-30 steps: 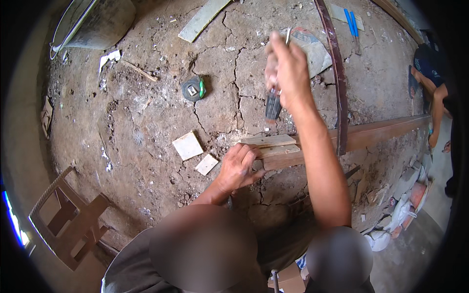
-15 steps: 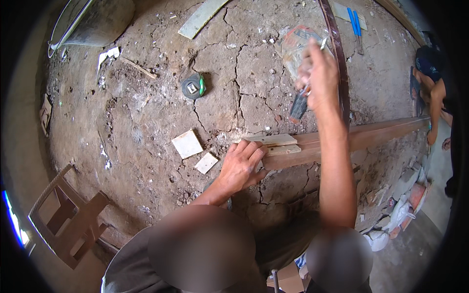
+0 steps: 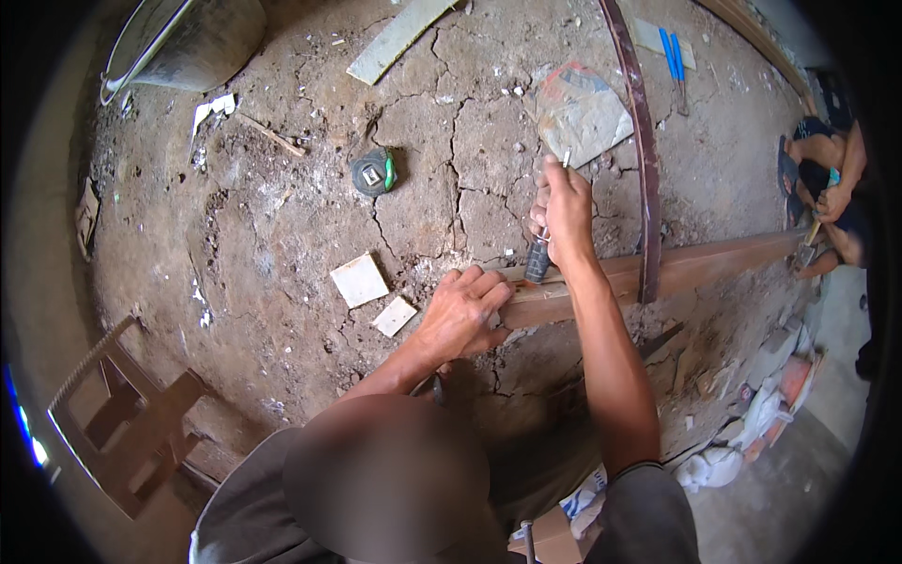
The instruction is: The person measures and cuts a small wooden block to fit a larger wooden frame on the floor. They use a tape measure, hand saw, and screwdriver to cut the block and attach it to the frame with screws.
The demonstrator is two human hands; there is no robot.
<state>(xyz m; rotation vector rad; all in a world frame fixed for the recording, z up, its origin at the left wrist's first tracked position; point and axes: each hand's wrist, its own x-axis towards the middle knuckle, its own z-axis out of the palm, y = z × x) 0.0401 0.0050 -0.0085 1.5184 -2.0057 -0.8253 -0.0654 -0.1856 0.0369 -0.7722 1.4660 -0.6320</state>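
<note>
My left hand (image 3: 462, 312) is closed round the near left end of a long brown wooden beam (image 3: 700, 263), fingers over the top. Above the beam, my right hand (image 3: 567, 209) grips a tool with a black ribbed handle (image 3: 537, 262). The handle's end points down at the beam's top, beside my left fingers; whether it touches, I cannot tell. A thin pale tip sticks out above the right fist, and the tool's kind is not clear. Two pale square pieces (image 3: 359, 280) lie on the ground left of my left hand.
A tape measure (image 3: 374, 172) lies on cracked earth. A dark red strip (image 3: 645, 160) crosses over the beam. Blue-handled pliers (image 3: 674, 58) lie beyond it. A bucket (image 3: 202, 47) stands far left, a brown frame (image 3: 127, 414) near left. At right, another person's hand (image 3: 832, 202) holds a tool.
My right hand has come down and left, bringing the black handle to the beam by my left hand. My left hand stays put. The other person's hand has risen off the beam's far end.
</note>
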